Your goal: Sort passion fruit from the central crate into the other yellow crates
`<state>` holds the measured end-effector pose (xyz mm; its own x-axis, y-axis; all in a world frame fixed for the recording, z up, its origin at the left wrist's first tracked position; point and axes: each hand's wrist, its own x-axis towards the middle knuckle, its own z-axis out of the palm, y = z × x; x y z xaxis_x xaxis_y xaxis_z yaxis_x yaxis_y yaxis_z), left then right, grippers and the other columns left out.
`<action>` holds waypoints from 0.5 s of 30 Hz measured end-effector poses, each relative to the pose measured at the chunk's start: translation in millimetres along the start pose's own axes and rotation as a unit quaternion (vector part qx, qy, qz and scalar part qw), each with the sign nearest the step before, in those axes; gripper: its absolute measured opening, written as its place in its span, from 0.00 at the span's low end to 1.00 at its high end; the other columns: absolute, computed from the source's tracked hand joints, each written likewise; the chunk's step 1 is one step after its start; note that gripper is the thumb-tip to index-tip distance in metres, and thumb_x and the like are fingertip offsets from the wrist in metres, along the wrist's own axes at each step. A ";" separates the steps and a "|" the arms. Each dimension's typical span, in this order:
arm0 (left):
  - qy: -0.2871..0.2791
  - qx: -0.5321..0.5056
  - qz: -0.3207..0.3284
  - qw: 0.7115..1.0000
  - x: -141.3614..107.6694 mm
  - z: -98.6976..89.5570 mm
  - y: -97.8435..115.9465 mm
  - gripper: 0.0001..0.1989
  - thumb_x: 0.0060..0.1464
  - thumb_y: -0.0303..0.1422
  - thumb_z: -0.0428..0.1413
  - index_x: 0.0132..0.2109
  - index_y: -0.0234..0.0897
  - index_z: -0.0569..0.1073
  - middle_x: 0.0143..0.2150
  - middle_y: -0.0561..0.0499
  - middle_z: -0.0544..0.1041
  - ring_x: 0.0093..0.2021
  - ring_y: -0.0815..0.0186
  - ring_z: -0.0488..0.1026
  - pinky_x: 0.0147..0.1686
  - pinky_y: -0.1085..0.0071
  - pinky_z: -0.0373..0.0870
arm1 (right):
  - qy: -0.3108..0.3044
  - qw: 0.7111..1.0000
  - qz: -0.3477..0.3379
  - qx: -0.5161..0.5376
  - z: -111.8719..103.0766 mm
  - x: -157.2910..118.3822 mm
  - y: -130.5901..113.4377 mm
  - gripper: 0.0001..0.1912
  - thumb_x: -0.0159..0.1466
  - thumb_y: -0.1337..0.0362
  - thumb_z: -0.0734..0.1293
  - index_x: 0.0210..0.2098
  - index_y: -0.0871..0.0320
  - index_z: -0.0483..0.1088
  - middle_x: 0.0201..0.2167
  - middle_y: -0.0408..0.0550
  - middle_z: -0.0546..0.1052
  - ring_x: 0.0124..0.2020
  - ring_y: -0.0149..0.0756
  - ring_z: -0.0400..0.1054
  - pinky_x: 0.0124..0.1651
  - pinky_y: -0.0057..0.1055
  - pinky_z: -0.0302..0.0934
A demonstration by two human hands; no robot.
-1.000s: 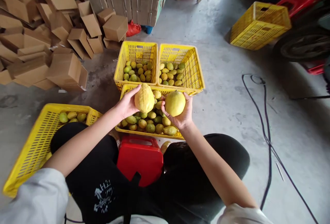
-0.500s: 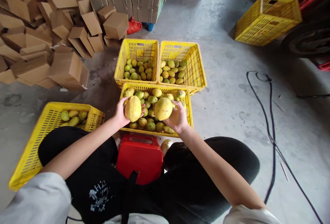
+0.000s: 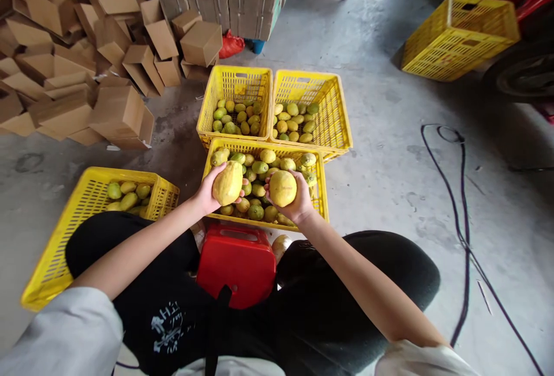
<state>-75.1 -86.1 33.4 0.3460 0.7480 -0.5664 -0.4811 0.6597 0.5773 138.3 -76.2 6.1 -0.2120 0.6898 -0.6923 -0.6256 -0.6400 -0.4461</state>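
Both forearms reach forward over the near yellow crate (image 3: 321,203) of fruit. The left hand (image 3: 206,192) cups an oblong yellow fruit (image 3: 227,183); the right hand (image 3: 295,205), palm up, grips a rounder yellow fruit (image 3: 283,188) just beside it.

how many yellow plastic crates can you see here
5: two side by side at the back, one under the hands, one at the person's left, one upturned far right. Others may lie outside the view.

Left hand (image 3: 206,193) grips a long yellow fruit (image 3: 227,183), right hand (image 3: 295,204) a round yellow fruit (image 3: 283,188), both held over the yellow crate (image 3: 321,191) of fruit just beneath them
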 end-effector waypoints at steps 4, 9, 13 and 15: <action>-0.010 -0.001 0.009 1.000 1.4 -3.5 1.3 0.25 0.59 0.48 0.48 0.49 0.31 0.74 0.33 0.44 0.78 0.26 0.62 0.76 0.23 0.68 0.72 | -0.002 0.999 -0.021 -0.032 -1.7 2.7 0.9 0.15 0.59 0.48 0.61 0.35 0.52 0.69 0.29 0.47 0.77 0.37 0.44 0.75 0.45 0.41 0.73; 0.033 -0.037 0.030 0.998 1.2 0.8 3.8 0.27 0.59 0.43 0.42 0.54 0.31 0.73 0.38 0.40 0.80 0.40 0.52 0.80 0.38 0.58 0.77 | -0.057 0.994 -0.049 -0.077 0.9 4.1 -0.7 0.19 0.54 0.48 0.62 0.38 0.53 0.68 0.31 0.51 0.78 0.43 0.52 0.75 0.45 0.50 0.74; 0.050 -0.053 0.042 0.996 2.3 7.7 6.5 0.23 0.60 0.40 0.42 0.53 0.34 0.73 0.40 0.43 0.81 0.47 0.51 0.79 0.46 0.54 0.75 | -0.103 0.993 -0.040 -0.038 8.5 3.5 -1.1 0.17 0.54 0.53 0.64 0.39 0.54 0.68 0.31 0.52 0.78 0.44 0.53 0.75 0.44 0.51 0.75; 0.047 -0.046 0.053 0.996 5.0 9.7 7.6 0.22 0.60 0.40 0.43 0.52 0.36 0.73 0.41 0.44 0.81 0.48 0.52 0.79 0.47 0.54 0.74 | -0.107 0.993 -0.040 -0.013 11.7 3.6 -0.7 0.18 0.55 0.53 0.65 0.41 0.55 0.69 0.32 0.51 0.79 0.43 0.50 0.76 0.42 0.47 0.76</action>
<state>-69.3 -76.7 40.7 0.2142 0.8006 -0.5596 -0.5844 0.5641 0.5833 129.2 -69.3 10.5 -0.3191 0.7936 -0.5180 -0.6284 -0.5864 -0.5112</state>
